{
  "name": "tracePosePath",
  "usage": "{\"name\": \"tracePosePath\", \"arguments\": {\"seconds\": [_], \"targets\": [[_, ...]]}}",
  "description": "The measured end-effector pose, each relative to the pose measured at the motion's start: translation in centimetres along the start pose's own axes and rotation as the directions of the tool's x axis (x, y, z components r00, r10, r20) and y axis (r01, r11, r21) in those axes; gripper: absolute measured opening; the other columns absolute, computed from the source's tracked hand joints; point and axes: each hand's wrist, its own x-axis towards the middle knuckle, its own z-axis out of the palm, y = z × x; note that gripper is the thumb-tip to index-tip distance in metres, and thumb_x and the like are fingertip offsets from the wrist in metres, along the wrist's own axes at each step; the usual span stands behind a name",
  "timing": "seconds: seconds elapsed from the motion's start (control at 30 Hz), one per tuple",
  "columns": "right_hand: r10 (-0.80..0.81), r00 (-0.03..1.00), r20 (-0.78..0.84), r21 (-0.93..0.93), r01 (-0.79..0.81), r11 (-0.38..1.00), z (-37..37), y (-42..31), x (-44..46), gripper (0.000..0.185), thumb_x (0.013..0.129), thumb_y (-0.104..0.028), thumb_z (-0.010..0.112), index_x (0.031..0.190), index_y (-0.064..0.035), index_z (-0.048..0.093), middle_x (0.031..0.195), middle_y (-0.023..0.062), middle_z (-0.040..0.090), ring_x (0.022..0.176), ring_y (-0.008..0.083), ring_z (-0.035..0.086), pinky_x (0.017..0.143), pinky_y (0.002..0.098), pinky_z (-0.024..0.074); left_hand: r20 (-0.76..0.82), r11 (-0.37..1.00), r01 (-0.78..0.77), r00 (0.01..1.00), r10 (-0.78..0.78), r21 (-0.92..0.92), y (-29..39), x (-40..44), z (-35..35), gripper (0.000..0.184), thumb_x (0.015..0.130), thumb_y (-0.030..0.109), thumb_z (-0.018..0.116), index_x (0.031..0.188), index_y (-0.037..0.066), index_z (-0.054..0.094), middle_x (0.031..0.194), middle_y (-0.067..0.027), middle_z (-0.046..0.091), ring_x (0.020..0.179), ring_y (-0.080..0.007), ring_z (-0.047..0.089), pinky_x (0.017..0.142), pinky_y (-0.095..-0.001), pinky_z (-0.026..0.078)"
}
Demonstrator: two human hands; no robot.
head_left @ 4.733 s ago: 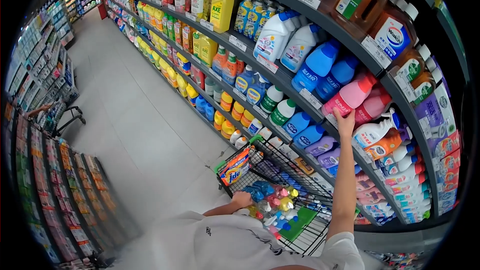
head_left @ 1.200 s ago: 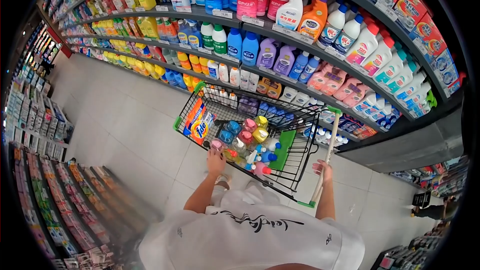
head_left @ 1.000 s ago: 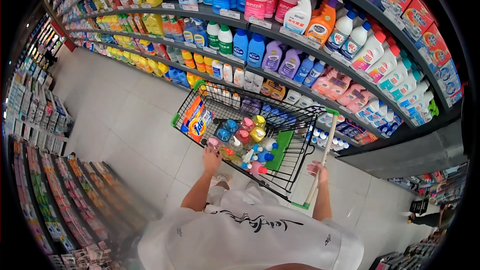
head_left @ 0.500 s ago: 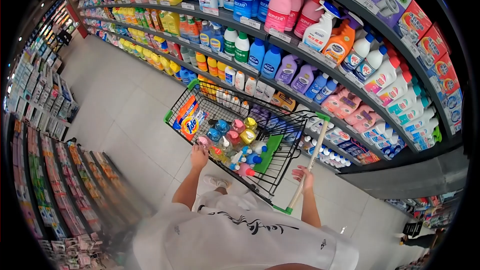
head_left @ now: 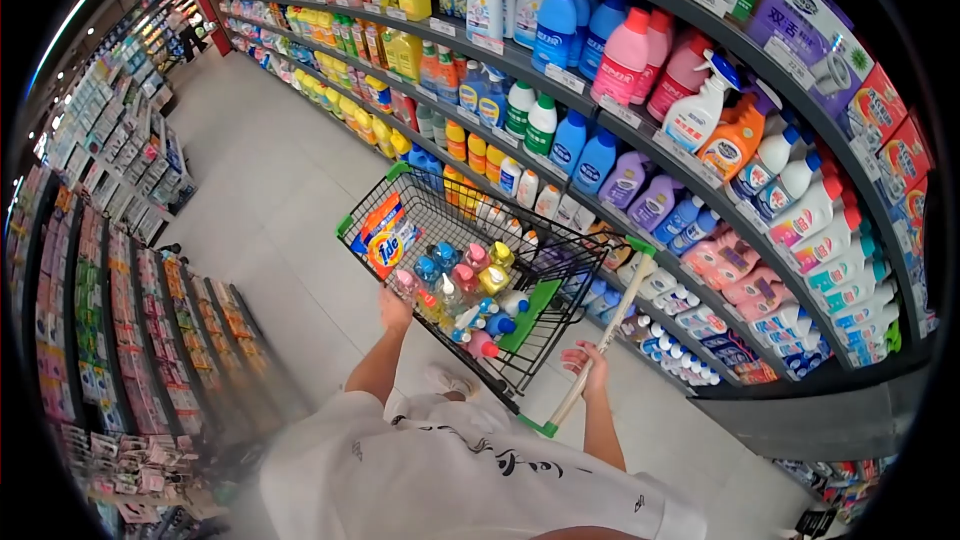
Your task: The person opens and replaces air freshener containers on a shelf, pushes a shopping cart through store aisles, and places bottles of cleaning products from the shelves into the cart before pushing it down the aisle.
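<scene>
A black wire shopping cart [head_left: 455, 198] with green corners stands in front of me, angled toward the shelves. My left hand [head_left: 395, 311] is closed on the cart's near side rim, its fingertips partly hidden. Around the pale handle bar [head_left: 622, 308] my right hand [head_left: 588, 364] is curled, some fingers showing on the cart side. Inside, an orange Tide detergent bag [head_left: 385, 236] leans at the far left end. Several pump and capped bottles sit together beside it, among them a pink bottle [head_left: 482, 344] and a blue one [head_left: 428, 269]. A green flap [head_left: 533, 316] lies at the handle end.
Long shelves hold cleaning bottles, such as pink bottles [head_left: 622, 57] and a white spray bottle [head_left: 697, 103], close beyond the cart. Display racks [head_left: 130, 340] line the left side. Pale floor tiles [head_left: 275, 210] run down the aisle, where a distant person [head_left: 186, 33] stands.
The shelves have shifted right and down in view as my head turned. My hands stay at the cart's rim and handle; the handle and right hand appear slightly further left.
</scene>
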Motion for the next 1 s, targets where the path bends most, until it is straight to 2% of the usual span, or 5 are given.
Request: {"name": "tracePosePath", "arguments": {"seconds": [0.13,0.23,0.33,0.63,1.0], "targets": [[-0.035,0.999,0.021,0.016,0.035,0.999,3.3,1.0,1.7,0.033,0.092,-0.029,0.051,0.108,0.0004,0.051,0.083,0.0205,0.068,0.07,0.0255,0.067,0.061,0.032,0.0523,0.024,0.944,0.29,0.957,-0.29,-0.156,-3.9,2.1,1.8,0.083,0.079,0.036,0.073,0.138,-0.004,0.031,0.138,-0.0319,0.036,0.127,-0.0374,0.043,0.098,-0.0447,0.045],[-0.055,0.997,0.046,-0.02,0.056,0.998,5.4,1.9,3.0,0.035,0.089,-0.032,0.053,0.106,-0.0012,0.051,0.082,0.02,0.067,0.068,0.026,0.066,0.061,0.033,0.0515,0.357,0.751,0.525,0.844,-0.4,-0.401,-2.7,1.3,-1.2,0.075,0.083,0.031,0.069,0.135,-0.008,0.033,0.116,-0.0292,0.054,0.096,-0.0307,0.064,0.067,-0.0391,0.057],[-0.046,0.997,0.064,-0.063,0.05,0.997,7.8,2.7,4.1,0.035,0.089,-0.033,0.053,0.105,-0.0011,0.051,0.081,0.0196,0.067,0.067,0.0257,0.066,0.06,0.0323,0.0505,0.273,0.751,0.459,0.888,-0.37,-0.475,-4.0,2.7,-1.2,0.071,0.084,0.027,0.067,0.134,-0.01,0.032,0.092,-0.0206,0.062,0.067,-0.0235,0.066,0.045,-0.0329,0.053],[-0.116,0.993,-0.01,-0.238,0.11,0.965,15.9,4.3,6.6,0.029,0.087,-0.026,0.057,0.09,0.0025,0.055,0.067,0.0185,0.064,0.054,0.0252,0.062,0.048,0.0326,0.0467,0.168,0.887,0.329,0.943,-0.288,-0.325,-7.9,11.2,-2.8,0.031,0.085,0.023,0.059,0.077,-0.006,0.067,0.061,-0.0177,0.064,0.06,-0.0291,0.068,0.062,-0.0404,0.052],[-0.094,0.995,-0.038,-0.241,0.082,0.967,25.7,6.9,10.1,0.027,0.085,-0.023,0.056,0.083,0.0031,0.053,0.059,0.018,0.059,0.046,0.026,0.058,0.045,0.0345,0.0458,0.09,0.875,0.444,0.896,-0.435,-0.193,-7.4,19.1,-9.2,0.037,0.083,0.03,0.058,0.083,-0.005,0.069,0.078,-0.0211,0.069,0.079,-0.0343,0.069,0.073,-0.0406,0.053]]}}
